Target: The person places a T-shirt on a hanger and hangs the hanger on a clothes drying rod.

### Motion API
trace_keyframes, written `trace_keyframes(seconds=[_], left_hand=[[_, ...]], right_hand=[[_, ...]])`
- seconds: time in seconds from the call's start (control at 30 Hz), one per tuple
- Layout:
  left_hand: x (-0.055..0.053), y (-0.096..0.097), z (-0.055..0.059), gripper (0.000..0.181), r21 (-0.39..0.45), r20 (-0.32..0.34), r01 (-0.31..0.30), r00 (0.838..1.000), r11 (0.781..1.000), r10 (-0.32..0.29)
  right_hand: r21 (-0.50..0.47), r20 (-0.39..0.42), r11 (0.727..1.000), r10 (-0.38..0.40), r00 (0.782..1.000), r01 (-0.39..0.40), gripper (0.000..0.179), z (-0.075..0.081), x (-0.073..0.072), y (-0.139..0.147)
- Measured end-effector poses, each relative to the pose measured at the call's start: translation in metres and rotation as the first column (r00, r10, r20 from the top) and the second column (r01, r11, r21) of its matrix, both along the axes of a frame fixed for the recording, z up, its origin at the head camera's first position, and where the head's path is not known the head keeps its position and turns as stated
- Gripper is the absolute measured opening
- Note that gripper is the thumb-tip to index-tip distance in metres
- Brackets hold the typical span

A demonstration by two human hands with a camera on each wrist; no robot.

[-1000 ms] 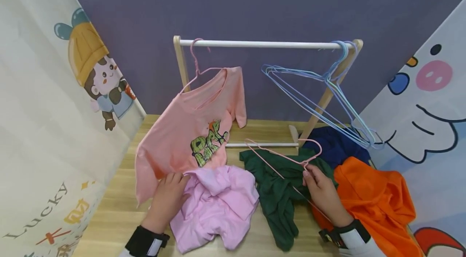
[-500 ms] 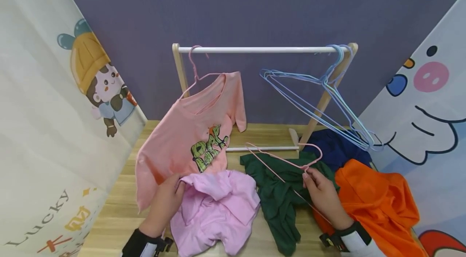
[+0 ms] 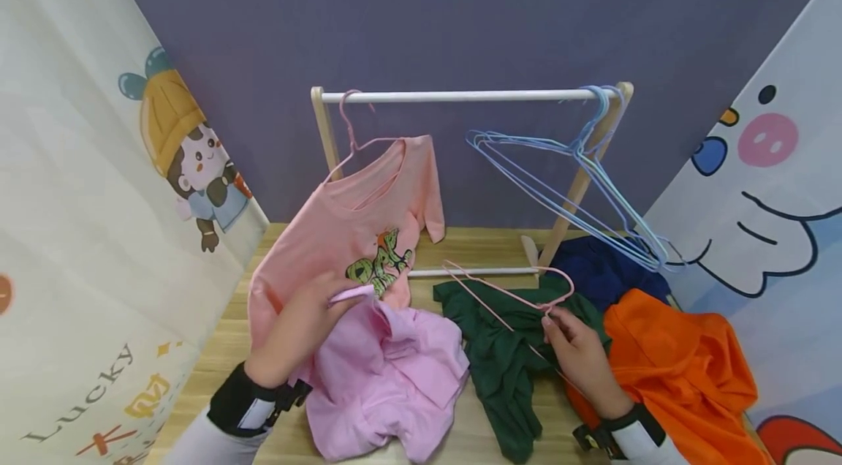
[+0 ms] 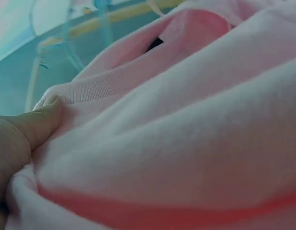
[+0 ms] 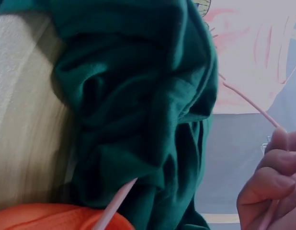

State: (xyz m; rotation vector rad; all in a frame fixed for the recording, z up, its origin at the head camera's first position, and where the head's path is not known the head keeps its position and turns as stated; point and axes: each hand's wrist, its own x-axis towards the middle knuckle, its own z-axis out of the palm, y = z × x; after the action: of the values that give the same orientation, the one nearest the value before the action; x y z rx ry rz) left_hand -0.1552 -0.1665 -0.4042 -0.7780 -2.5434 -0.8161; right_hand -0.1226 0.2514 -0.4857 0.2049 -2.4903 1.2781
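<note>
My left hand (image 3: 299,326) pinches the edge of a crumpled light pink shirt (image 3: 395,392) and holds that edge raised off the heap. In the left wrist view, the thumb (image 4: 45,117) presses on cloth beside the ribbed neckband (image 4: 100,88), and the neck opening gapes behind it. My right hand (image 3: 582,355) grips a pink wire hanger (image 5: 253,106) just below its hook. The hanger tilts over a bunched dark green garment (image 3: 509,384); part of its lower bar passes behind the right hand.
A salmon shirt (image 3: 355,231) hangs on a pink hanger at the left of a white-barred rack (image 3: 460,96). Several blue hangers (image 3: 579,147) hang at its right end. Orange (image 3: 684,370) and navy (image 3: 592,267) garments lie at the right on the wooden table (image 3: 217,370).
My left hand has taken hold of the light pink shirt's edge and lifted it up and slightly rightward. The right hand with the hanger has barely moved. The head view has shifted slightly.
</note>
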Motion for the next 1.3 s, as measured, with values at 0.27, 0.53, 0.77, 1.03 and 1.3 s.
trace_keyframes(seconds=[0.27, 0.53, 0.77, 1.03, 1.3], left_hand=[[-0.004, 0.021, 0.060, 0.016, 0.080, -0.072, 0.043, 0.997, 0.996, -0.037], [-0.009, 0.051, 0.087, 0.022, 0.138, -0.097, 0.069, 0.994, 0.988, -0.056], [-0.038, 0.063, 0.040, 0.022, 0.223, 0.061, 0.069, 0.995, 0.972, -0.084], [-0.045, 0.062, 0.024, 0.024, 0.244, 0.144, 0.007, 0.989, 0.970, -0.043], [-0.047, 0.060, 0.022, 0.022, 0.267, 0.162, -0.009, 0.986, 0.964, -0.036]], right_hand=[[-0.006, 0.019, 1.000, 0.010, 1.000, -0.010, 0.014, -0.019, -0.006, 0.008], [0.070, 0.011, 0.997, -0.046, 0.999, 0.045, 0.022, -0.014, -0.002, 0.008], [0.037, -0.014, 0.998, -0.052, 0.999, 0.052, 0.021, -0.021, -0.006, 0.010], [-0.005, -0.085, 0.999, -0.049, 0.995, 0.049, 0.010, 0.006, 0.007, 0.003], [-0.138, -0.108, 0.989, -0.068, 0.992, 0.053, 0.013, 0.033, 0.024, 0.003]])
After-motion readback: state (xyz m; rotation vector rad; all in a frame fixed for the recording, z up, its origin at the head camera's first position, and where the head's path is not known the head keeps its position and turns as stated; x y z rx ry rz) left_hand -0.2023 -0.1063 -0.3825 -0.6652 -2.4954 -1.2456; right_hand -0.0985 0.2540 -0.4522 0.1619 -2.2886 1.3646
